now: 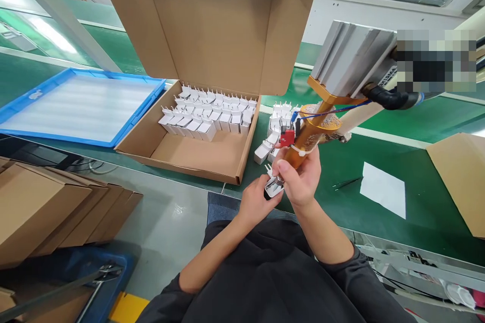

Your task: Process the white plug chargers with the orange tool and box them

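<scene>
My left hand (256,198) is closed round a white plug adapter (273,186), prongs pointing up and away. My right hand (299,176) grips the gold-coloured handle of a hanging tool (308,133) that has a red button and blue wires, its tip right above the adapter. Just beyond my hands a small group of loose white adapters (275,128) lies on the green belt. An open cardboard box (197,154) to the left holds rows of white adapters (206,111) along its far side.
A blue tray (81,103) lies at the far left on the green belt (417,197). A white sheet of paper (382,189) and black tweezers (346,182) lie to the right. Cardboard (460,176) sits at the right edge; flattened cartons (49,207) are stacked at lower left.
</scene>
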Tool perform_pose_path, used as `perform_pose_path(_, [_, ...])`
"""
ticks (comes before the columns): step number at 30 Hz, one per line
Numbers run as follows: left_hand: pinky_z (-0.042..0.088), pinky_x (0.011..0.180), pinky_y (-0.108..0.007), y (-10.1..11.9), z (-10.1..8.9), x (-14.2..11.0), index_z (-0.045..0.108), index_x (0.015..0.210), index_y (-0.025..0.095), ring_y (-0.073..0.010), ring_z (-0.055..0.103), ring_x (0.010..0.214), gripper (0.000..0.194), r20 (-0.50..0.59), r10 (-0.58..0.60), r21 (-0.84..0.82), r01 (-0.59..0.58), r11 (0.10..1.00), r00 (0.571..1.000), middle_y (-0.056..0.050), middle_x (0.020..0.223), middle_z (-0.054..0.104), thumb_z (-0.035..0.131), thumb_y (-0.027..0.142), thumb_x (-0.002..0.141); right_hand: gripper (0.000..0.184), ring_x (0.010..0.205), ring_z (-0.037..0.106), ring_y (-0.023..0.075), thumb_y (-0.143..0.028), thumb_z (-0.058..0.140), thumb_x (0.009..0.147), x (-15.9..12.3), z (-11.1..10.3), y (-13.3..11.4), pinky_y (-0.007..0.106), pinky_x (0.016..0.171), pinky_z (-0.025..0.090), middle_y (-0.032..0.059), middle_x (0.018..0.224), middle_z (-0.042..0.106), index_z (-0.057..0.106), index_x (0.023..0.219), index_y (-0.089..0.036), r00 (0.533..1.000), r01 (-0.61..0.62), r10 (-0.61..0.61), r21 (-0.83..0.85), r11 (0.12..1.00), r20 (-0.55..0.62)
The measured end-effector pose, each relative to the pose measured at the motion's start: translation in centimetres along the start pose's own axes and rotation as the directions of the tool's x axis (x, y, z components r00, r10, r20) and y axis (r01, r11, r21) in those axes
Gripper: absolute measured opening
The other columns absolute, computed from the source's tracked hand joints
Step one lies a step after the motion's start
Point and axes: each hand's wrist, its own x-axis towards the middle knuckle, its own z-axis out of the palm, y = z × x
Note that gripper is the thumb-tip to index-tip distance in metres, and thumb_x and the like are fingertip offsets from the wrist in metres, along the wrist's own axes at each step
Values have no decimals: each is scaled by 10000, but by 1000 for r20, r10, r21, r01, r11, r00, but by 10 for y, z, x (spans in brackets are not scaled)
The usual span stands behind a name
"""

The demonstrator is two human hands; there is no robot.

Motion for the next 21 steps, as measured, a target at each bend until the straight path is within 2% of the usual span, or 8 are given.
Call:
perform_pose_path(4, [537, 889, -378, -5, -17, 9, 630, 1019, 197, -283, 643, 1048, 276, 63, 22, 58, -26, 998, 998, -70, 983, 690, 715, 271, 766, 245, 476, 512, 93, -377, 665, 875, 0, -14, 5, 245, 440, 425, -33, 781, 587, 487, 990, -255, 997, -62, 65, 71, 996, -40])
perform_pose_path(7, [536, 885, -389, -3, -26, 15, 644, 1069, 198, -290, 650, 1023, 351, 153, -32, 39, 26, 999, 988, -72, 996, 699, 735, 379, 782, 229, 462, 515, 90, -337, 672, 854, 1, -28, 5, 237, 431, 430, -42, 750, 590, 504, 982, -248, 990, -97, 102, 51, 994, -98])
perform_pose_path(10, [532, 901, -377, 1, -25, 22, 616, 1169, 207, -273, 680, 1033, 389, 176, -125, -73, 139, 988, 976, -76, 1079, 726, 645, 453, 869, 216, 460, 521, 94, -305, 675, 840, -1, -43, 3, 234, 429, 431, -49, 710, 581, 518, 976, -244, 982, -115, 116, 15, 993, -151])
perform_pose_path(13, [533, 893, -324, 3, -18, 28, 575, 1218, 212, -237, 689, 1084, 346, 168, -134, -209, 168, 963, 977, -60, 1123, 742, 571, 376, 913, 215, 456, 521, 97, -300, 677, 829, -4, -55, 3, 229, 418, 422, -49, 685, 578, 529, 972, -237, 975, -132, 126, -23, 991, -183])
perform_pose_path(15, [529, 895, -313, 2, -14, 31, 585, 1196, 206, -218, 690, 1055, 318, 134, -63, -201, 89, 975, 989, -51, 1090, 750, 564, 271, 886, 211, 453, 519, 97, -301, 677, 826, -6, -61, 2, 225, 411, 420, -48, 676, 581, 537, 968, -232, 971, -150, 140, -40, 988, -194])
perform_pose_path(18, [510, 928, -356, 0, -19, 32, 612, 1217, 190, -229, 645, 1029, 403, 111, 128, -34, -125, 992, 986, -60, 1064, 748, 538, 140, 823, 206, 453, 523, 97, -282, 687, 819, -9, -68, 0, 219, 411, 422, -51, 659, 589, 537, 949, -228, 968, -167, 152, -62, 984, -201])
perform_pose_path(21, [487, 961, -412, 4, -35, 31, 516, 1414, 193, -255, 577, 1073, 553, 236, 255, 113, -287, 951, 938, -89, 1212, 703, 531, 154, 863, 204, 453, 526, 98, -272, 693, 816, -11, -73, -2, 212, 412, 417, -61, 625, 578, 532, 931, -223, 966, -185, 167, -78, 980, -195])
